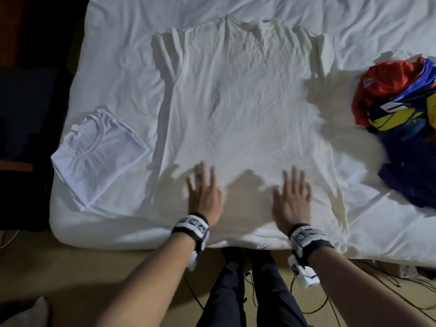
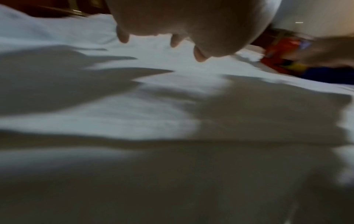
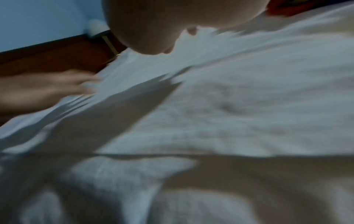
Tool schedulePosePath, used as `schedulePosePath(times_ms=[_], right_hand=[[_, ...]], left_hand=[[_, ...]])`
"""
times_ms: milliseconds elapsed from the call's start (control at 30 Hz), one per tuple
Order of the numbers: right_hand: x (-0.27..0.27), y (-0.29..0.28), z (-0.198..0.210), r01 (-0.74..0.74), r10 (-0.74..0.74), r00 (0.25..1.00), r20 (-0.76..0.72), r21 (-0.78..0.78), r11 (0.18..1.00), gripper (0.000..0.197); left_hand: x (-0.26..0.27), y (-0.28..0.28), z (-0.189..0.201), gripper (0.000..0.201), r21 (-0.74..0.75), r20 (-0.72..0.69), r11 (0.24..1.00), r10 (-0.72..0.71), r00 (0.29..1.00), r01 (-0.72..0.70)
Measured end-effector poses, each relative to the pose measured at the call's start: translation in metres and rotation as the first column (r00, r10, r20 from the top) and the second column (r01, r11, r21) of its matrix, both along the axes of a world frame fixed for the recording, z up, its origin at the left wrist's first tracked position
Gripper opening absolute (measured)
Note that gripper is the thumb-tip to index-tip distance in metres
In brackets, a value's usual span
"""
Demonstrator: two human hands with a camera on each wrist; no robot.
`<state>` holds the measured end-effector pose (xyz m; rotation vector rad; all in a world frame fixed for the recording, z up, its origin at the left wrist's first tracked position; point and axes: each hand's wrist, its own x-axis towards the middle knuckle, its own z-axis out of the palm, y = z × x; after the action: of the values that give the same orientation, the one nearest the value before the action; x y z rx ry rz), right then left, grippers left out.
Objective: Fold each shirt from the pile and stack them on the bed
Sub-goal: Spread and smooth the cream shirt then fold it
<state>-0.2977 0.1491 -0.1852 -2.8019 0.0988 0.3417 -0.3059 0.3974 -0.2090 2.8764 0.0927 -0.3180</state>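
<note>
A white T-shirt (image 1: 240, 102) lies spread flat on the bed (image 1: 113, 67), collar at the far side and hem towards me. My left hand (image 1: 204, 192) rests flat on its lower left part, fingers straight and spread. My right hand (image 1: 292, 197) lies flat on the lower right part in the same way. A folded white shirt (image 1: 96, 152) sits near the bed's left edge. The pile of coloured shirts (image 1: 401, 102), red, blue and yellow, is heaped at the right. Both wrist views are blurred and show white cloth (image 2: 134, 118) under my left hand (image 2: 191, 22) and my right hand (image 3: 162, 22).
The near bed edge (image 1: 165, 241) runs just below my wrists. Black cables (image 1: 330, 300) lie on the tan floor by my legs. Dark furniture (image 1: 26, 109) stands to the left of the bed.
</note>
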Motion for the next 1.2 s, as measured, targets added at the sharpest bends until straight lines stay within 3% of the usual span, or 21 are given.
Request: schedulePosePath(times_ms=[33, 100, 200, 333, 533, 700, 800, 867, 967, 1067, 1200], right_hand=[[0.003, 0.019, -0.007, -0.163, 0.163, 0.987, -0.003, 0.011, 0.986, 0.062], [0.005, 0.045, -0.025, -0.356, 0.357, 0.933, -0.055, 0.022, 0.934, 0.066], [0.007, 0.048, -0.046, -0.357, 0.357, 0.924, -0.135, 0.020, 0.934, 0.067], [0.012, 0.011, -0.058, -0.340, 0.321, 0.930, -0.178, -0.086, 0.937, 0.065], [0.019, -0.044, -0.053, -0.175, 0.133, 0.962, -0.237, -0.164, 0.971, 0.070], [0.021, -0.068, -0.052, 0.018, -0.079, 0.960, -0.269, -0.220, 0.975, 0.074], [0.037, -0.066, -0.041, 0.241, -0.306, 0.898, -0.317, -0.227, 0.944, 0.086], [0.056, -0.049, -0.031, 0.288, -0.336, 0.905, -0.262, -0.205, 0.935, 0.086], [0.090, -0.009, -0.020, 0.045, -0.058, 0.993, -0.105, -0.119, 0.992, 0.072], [0.122, 0.030, -0.027, -0.250, 0.247, 0.966, -0.074, -0.045, 0.967, 0.067], [0.149, 0.038, -0.060, -0.350, 0.346, 0.929, -0.132, -0.006, 0.937, 0.066]], left_hand=[[0.003, -0.018, -0.004, 0.070, -0.018, -0.012, 0.990, -0.143, 0.990, 0.143], [0.007, -0.038, -0.017, 0.070, -0.059, -0.029, 0.956, -0.289, 0.957, 0.287], [0.008, -0.030, -0.040, 0.069, 0.026, -0.071, 0.943, -0.328, 0.942, 0.330], [0.012, 0.021, -0.049, 0.072, 0.112, -0.124, 0.960, -0.242, 0.962, 0.256], [0.004, 0.101, -0.056, 0.076, 0.205, -0.135, 0.979, 0.028, 0.990, 0.000], [0.004, 0.124, -0.049, 0.077, 0.266, -0.201, 0.937, 0.285, 0.937, -0.228], [0.019, 0.114, -0.034, 0.080, 0.261, -0.214, 0.928, 0.322, 0.922, -0.264], [0.042, 0.090, -0.016, 0.082, 0.200, -0.152, 0.958, 0.239, 0.959, -0.207], [0.083, 0.035, 0.005, 0.081, 0.112, -0.083, 0.992, -0.052, 0.995, 0.061], [0.122, -0.016, 0.001, 0.078, 0.068, -0.155, 0.953, -0.281, 0.947, 0.294], [0.152, -0.029, -0.036, 0.077, 0.109, -0.248, 0.915, -0.353, 0.902, 0.388]])
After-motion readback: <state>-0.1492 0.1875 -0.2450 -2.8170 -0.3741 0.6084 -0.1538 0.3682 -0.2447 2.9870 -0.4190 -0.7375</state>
